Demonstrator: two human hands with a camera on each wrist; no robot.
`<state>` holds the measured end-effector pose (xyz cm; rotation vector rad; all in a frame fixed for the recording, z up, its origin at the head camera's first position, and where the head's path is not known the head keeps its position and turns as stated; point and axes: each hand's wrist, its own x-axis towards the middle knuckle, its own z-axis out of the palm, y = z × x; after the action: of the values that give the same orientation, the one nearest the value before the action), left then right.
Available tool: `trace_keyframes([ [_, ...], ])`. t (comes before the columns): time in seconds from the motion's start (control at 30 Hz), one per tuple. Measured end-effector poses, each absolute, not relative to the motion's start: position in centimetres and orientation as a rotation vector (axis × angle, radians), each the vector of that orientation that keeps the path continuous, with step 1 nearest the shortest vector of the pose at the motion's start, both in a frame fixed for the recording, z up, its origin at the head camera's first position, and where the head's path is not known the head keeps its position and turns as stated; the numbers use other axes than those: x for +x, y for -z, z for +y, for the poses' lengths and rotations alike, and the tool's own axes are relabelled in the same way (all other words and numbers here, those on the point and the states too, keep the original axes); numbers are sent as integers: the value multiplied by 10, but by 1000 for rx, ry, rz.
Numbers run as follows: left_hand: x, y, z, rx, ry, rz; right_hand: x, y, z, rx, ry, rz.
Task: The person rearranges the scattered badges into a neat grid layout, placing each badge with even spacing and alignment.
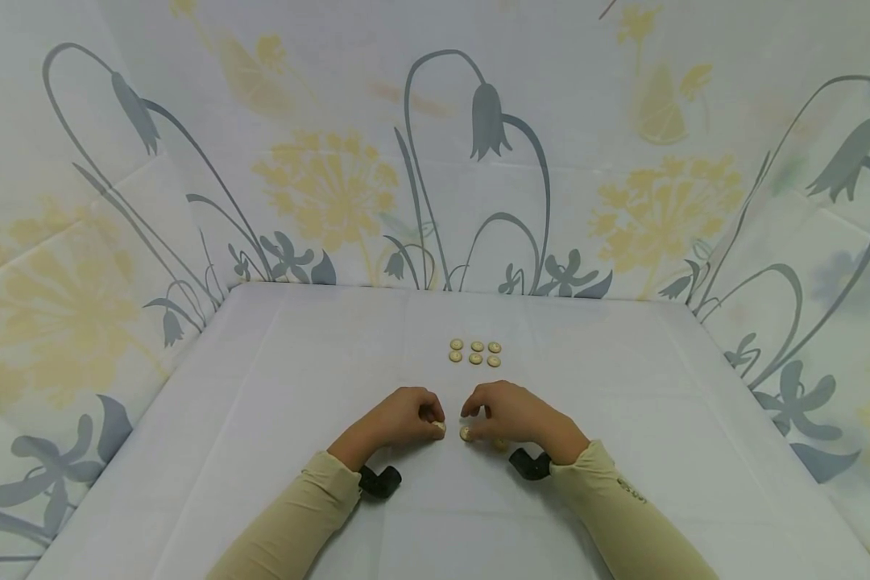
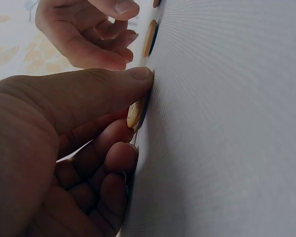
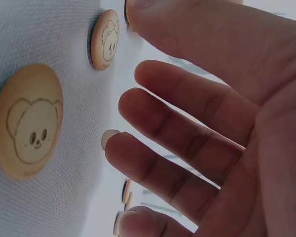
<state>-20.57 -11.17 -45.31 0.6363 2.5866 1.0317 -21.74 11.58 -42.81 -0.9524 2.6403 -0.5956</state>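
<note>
My left hand (image 1: 404, 415) pinches a round wooden disc (image 1: 438, 425) at the tabletop. In the left wrist view that disc (image 2: 135, 113) is tilted on edge between thumb and fingers, partly covered by them. My right hand (image 1: 518, 412) hovers just right of it, fingers loosely bent and apart, holding nothing. Below the right hand lie two more discs: one with a bow-wearing bear face (image 3: 105, 39), near the thumb, and one with a plain bear face (image 3: 27, 121), closer to the wrist. The head view shows the former disc (image 1: 466, 433) beside the thumb.
Farther back on the white-covered table (image 1: 319, 346), several similar discs (image 1: 476, 347) lie in two short rows. A cloth backdrop (image 1: 362, 89) with flower prints rises behind and at both sides. Black wrist devices (image 1: 381, 482) sit under both wrists.
</note>
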Motion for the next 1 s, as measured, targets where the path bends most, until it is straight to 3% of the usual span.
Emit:
trace_keyframes([
  [1.0, -206, 453, -111, 651, -1018, 2599, -212, 432, 111, -1091, 484, 2638],
])
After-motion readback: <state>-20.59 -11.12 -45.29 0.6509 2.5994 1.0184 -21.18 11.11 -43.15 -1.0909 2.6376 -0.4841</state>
